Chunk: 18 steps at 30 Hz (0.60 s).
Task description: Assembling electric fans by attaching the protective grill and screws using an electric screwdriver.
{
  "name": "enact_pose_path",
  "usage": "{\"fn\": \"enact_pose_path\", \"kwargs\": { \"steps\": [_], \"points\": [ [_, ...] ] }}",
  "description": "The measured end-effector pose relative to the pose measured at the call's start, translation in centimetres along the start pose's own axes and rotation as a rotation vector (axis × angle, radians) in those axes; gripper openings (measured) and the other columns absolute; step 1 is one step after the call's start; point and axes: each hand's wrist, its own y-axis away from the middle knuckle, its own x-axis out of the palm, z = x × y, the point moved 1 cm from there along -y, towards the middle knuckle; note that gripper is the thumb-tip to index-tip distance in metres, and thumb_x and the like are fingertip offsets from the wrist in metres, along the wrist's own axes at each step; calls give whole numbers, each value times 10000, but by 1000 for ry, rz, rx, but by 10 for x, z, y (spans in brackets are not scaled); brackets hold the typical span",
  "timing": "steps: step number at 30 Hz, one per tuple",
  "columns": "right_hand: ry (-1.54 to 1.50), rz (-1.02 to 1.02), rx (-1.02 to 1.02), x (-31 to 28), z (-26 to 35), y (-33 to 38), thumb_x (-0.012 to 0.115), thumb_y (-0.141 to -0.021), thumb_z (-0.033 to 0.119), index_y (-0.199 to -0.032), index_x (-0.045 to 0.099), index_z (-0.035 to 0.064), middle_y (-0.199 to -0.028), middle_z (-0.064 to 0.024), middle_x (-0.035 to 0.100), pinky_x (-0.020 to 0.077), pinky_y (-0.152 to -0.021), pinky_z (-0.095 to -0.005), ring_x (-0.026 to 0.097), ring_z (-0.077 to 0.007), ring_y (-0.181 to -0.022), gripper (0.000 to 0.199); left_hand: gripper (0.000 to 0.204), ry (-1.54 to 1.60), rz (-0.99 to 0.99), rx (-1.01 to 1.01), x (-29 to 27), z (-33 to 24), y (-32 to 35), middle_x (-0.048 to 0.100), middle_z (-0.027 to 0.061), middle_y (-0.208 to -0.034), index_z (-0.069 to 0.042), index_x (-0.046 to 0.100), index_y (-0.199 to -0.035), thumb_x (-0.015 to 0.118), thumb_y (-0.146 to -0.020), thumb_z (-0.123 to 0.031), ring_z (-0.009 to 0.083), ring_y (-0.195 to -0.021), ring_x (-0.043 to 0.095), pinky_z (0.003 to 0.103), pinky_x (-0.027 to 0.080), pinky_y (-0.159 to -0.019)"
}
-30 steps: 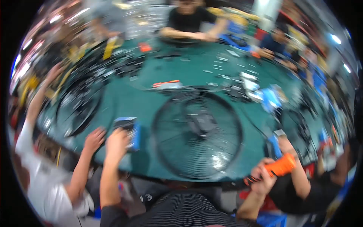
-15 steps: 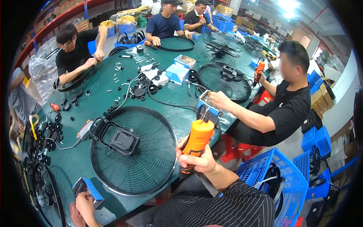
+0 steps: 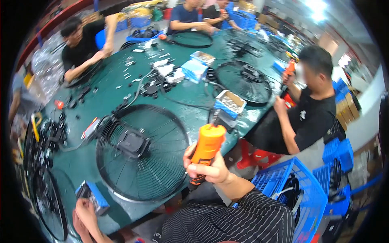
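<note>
My right hand is wrapped round an orange and black electric screwdriver, raised above the table edge with its tip pointing away from me. Just beyond the tip, a box of small screws sits on the table. At the lower left, what looks like my left hand bends over a small blue and black box, fingers pinched together; anything in them is too small to make out. Another hand shows close beside it, whose I cannot tell. Between lies a round black fan grille with a black motor housing on top.
Black knobs and small parts lie scattered along the table's left side. Another fan grille lies before a co-worker at right, who holds an orange tool. A blue crate with black parts stands beside me. More people work across the table.
The view has shifted slightly and blurred. The co-worker at right has drawn a hand out of the screw box. My left hand has lifted a little; my right still grips the screwdriver.
</note>
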Motion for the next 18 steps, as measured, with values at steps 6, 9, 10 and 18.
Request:
{"fn": "enact_pose_path", "kwargs": {
  "steps": [6, 9, 10, 18],
  "points": [
    [13, 6, -51, 12, 0, 8, 686, -816, 44, -1134, 508, 18, -896, -137, 563, 470, -525, -300, 544, -166, -576, 366, 87, 458, -104, -238, -3, -54, 20, 601, 10, -781, -1, 634, -919, 643, -837, 30, 62, -685, 519, 229, 424, -601],
    [-45, 34, -171, 26, 2, 6, 691, -847, 118, -1188, 493, 21, -955, -136, 551, 483, -536, -304, 564, -165, -618, 406, 119, 782, 75, -291, 2, -106, 47, 634, 18, -822, 17, 671, -970, 691, -853, 27, 65, -721, 561, 217, 450, -624],
    [-47, 34, -224, 36, 6, 4, 689, -861, 144, -1218, 490, 24, -973, -134, 547, 488, -546, -305, 573, -166, -642, 426, 114, 909, 159, -355, 3, -135, 57, 653, 37, -828, 23, 683, -966, 705, -854, 20, 76, -735, 586, 224, 460, -621],
    [-345, 139, -248, 80, -4, -8, 617, -933, 130, -1250, 441, -31, -860, -55, 509, 472, -572, -258, 531, -96, -602, 397, 151, 1335, 396, -112, 36, -211, 109, 723, 107, -855, 18, 731, -952, 759, -804, 24, 125, -684, 658, 251, 505, -584]
  ]
}}
